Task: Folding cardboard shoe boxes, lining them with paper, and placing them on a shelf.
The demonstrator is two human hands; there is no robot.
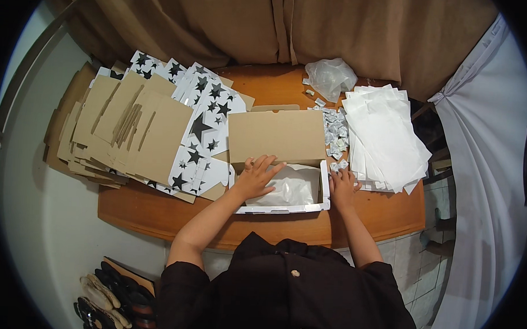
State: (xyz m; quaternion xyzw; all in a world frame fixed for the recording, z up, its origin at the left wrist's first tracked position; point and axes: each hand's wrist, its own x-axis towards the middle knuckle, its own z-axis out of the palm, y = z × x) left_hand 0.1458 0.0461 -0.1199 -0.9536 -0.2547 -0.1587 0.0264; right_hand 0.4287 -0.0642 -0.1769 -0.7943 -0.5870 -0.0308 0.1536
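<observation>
One glossy orange-brown wooden counter (pixel 378 218) with a rounded front edge runs across in front of me, carrying everything I work with. On its left, a broad, untidy pile of flat brown cardboard blanks (pixel 145 140) leans and overlaps, and among them white-faced pieces printed with black stars (pixel 200 127) fan out toward the middle. On the right lies a thick, loosely squared stack of plain white paper sheets (pixel 386 140). Between these, close to the front edge and straight ahead of me, sits an open cardboard box (pixel 282 210), white outside and brown inside, its plain brown lid (pixel 276 133) swung up on the far side. A thin, whitish, slightly shiny sheet (pixel 291 187) lies inside it, creased. Behind the paper stack rests a crumpled clear plastic bag (pixel 330 77).

My hands are apart. My left hand (pixel 260 177) is spread over the box's left end, fingers fanned and gripping nothing. My right hand (pixel 342 189) is just outside the box's right wall, fingers bent down beside small white-and-grey packets (pixel 336 132) scattered between box and paper; I cannot tell whether it pinches one.
</observation>
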